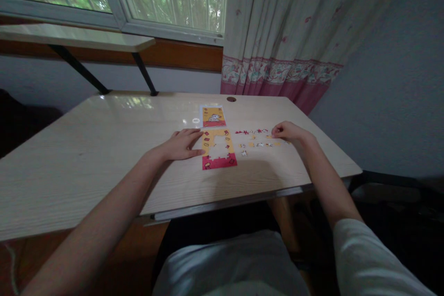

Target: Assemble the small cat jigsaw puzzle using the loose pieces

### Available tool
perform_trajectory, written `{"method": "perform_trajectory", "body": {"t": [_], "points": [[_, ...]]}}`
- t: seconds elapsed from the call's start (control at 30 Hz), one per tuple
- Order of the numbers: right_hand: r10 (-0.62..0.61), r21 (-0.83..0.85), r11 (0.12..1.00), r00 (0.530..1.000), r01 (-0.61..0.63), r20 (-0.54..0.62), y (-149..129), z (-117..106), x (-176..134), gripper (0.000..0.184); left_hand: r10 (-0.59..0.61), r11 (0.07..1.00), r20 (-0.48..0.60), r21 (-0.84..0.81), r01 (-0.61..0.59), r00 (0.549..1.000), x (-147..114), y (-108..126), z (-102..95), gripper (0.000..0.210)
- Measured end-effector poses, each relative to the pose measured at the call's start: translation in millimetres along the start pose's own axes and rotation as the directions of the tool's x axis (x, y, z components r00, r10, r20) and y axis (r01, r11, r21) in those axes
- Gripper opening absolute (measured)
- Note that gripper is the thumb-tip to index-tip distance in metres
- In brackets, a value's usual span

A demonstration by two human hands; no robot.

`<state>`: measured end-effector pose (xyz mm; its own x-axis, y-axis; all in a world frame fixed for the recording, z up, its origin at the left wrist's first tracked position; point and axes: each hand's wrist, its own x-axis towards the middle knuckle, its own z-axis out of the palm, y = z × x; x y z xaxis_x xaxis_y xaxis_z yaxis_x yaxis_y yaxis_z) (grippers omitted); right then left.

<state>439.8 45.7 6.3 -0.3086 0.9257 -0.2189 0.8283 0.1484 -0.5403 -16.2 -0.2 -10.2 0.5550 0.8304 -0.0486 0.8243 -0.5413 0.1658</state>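
Puzzle (219, 163) border done, middle unfilled; loose pcs (259, 144) right. L hand (181, 144) flat, released; R hand (286, 131) grip: can't tell, too small.

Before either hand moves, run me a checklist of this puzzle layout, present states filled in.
1. Left hand at the left edge of the puzzle board: ok.
2. Board's middle filled: not ok, a gap shows there.
3. Printed picture uncovered, beyond the board: ok.
4. Loose pieces laid out to the board's right: ok.
5. Right hand gripping a piece: cannot tell, its fingertips are too small to read.
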Motion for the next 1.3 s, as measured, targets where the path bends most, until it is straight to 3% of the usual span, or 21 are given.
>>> {"method": "perform_trajectory", "body": {"t": [0.37,0.63,0.87,1.13,1.3], "points": [[-0.118,-0.064,0.991,0.993,0.117,0.003,-37,15,1,0.033,-0.01,1.0,0.003,-0.011,0.01,1.0,-1,2,-2.4,0.1],[-0.105,0.07,0.991,0.991,0.111,-0.081,-6,-20,-20,0.046,-0.006,1.0,0.009,-0.026,0.006,1.0,-2,2,-2.9,0.099],[0.139,0.139,0.979,0.986,-0.15,0.089,21,-21,-34,0.053,-0.005,1.0,0.011,-0.023,0.006,1.0,-3,2,-2.8,0.092],[0.033,0.028,0.999,0.997,-0.03,-0.077,6,-7,-12,0.045,-0.017,1.0,0.024,-0.008,0.018,1.0,-2,3,-3.1,0.093],[0.0,0.009,1.0,0.995,0.001,-0.099,1,-3,-15,0.047,-0.009,1.0,0.018,-0.013,0.009,1.0,-2,2,-2.7,0.095]]}}
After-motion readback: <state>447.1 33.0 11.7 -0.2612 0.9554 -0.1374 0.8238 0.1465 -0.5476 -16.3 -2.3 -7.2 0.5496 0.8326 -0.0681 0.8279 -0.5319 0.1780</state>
